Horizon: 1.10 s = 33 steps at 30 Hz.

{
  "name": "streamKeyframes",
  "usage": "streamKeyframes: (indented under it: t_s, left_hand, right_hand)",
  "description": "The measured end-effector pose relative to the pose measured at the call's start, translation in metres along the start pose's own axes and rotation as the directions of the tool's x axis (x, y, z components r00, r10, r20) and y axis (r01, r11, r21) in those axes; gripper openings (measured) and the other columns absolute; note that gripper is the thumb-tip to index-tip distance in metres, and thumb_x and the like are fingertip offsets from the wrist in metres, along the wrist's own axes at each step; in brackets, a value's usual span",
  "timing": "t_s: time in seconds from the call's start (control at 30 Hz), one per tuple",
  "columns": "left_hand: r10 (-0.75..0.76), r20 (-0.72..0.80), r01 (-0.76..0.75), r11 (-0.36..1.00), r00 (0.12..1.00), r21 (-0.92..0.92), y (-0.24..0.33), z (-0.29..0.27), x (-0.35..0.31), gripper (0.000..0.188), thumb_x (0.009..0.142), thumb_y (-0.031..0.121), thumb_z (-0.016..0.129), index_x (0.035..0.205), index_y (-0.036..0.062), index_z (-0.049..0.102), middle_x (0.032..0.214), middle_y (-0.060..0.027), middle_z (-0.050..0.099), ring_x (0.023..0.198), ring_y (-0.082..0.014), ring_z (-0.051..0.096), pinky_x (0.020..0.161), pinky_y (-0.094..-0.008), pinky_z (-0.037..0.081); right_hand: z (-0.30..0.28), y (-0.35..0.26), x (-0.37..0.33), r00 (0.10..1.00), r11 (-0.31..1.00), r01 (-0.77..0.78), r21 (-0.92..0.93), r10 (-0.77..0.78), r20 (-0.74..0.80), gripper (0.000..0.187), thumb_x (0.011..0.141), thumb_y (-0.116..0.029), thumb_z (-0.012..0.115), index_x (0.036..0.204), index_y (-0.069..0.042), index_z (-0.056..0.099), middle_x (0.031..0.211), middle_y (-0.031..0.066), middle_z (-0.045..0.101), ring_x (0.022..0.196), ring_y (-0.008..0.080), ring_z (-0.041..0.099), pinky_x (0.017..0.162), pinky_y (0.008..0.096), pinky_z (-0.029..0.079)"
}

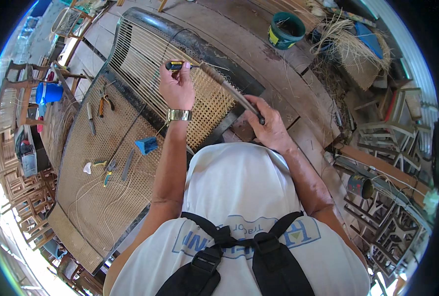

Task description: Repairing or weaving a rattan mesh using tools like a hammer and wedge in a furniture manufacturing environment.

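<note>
My left hand [178, 90], a metal watch on its wrist, grips a screwdriver [174, 65] by its black and yellow handle. The shaft points right, above a partly woven cane panel [212, 101]. My right hand [271, 127] is closed around the dark end of a long-handled tool that looks like a hammer [238, 94]. Its brown far end is blurred and lies close to the screwdriver's tip; I cannot tell whether they touch. Pale cane strands [148, 55] run lengthwise to the left of the tight weave, inside a dark frame [239, 71].
On the finished cane panel [81, 163] at left lie orange-handled pliers [101, 107], a knife [90, 118], a blue block [146, 145], a flat blade [128, 165] and yellow-handled pliers [109, 172]. A green bucket [285, 30] stands beyond. Wooden chair frames [397, 133] are stacked at right.
</note>
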<state>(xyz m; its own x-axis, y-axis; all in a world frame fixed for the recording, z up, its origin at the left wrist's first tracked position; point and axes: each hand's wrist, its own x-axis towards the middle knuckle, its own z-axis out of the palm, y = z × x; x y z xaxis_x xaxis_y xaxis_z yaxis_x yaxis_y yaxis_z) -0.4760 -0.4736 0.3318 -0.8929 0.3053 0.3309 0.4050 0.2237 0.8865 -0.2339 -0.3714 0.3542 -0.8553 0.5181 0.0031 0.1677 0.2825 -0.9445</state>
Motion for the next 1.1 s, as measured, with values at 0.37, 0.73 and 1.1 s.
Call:
streamKeyframes:
  t_s: [0.37,0.73,1.1]
  left_hand:
    - [0.021,-0.053,-0.03,0.983,0.998,-0.181,-0.013,-0.01,-0.002,0.019,0.098,0.014,0.074,0.111,0.0063,0.063,0.09,0.0002,0.071,0.076,-0.0048,0.062,0.066,-0.0228,0.051]
    - [0.026,0.014,-0.025,0.999,1.0,-0.028,-0.02,-0.004,-0.004,0.021,0.097,0.012,0.074,0.112,0.0041,0.062,0.094,-0.0025,0.072,0.079,-0.0081,0.065,0.07,-0.0252,0.053]
    - [-0.035,0.075,0.044,0.992,0.997,-0.119,-0.015,-0.005,-0.017,0.02,0.096,0.011,0.075,0.11,0.0033,0.064,0.094,-0.0043,0.073,0.081,-0.0087,0.067,0.07,-0.0252,0.053]
  right_hand:
    - [-0.007,-0.007,-0.001,0.992,0.998,-0.069,-0.002,0.068,-0.102,0.035,0.099,-0.01,0.063,0.133,-0.001,0.059,0.103,0.022,0.069,0.089,0.0322,0.072,0.081,0.0385,0.055]
    - [0.03,0.008,0.016,0.997,0.999,0.016,-0.04,-0.012,0.079,0.034,0.097,-0.014,0.064,0.129,-0.002,0.061,0.097,0.0239,0.071,0.091,0.042,0.071,0.08,0.0467,0.056]
    - [0.012,0.01,-0.003,0.987,0.994,0.1,-0.051,-0.093,0.133,0.033,0.098,-0.015,0.063,0.128,-0.001,0.062,0.102,0.0219,0.072,0.091,0.0389,0.073,0.085,0.0453,0.056]
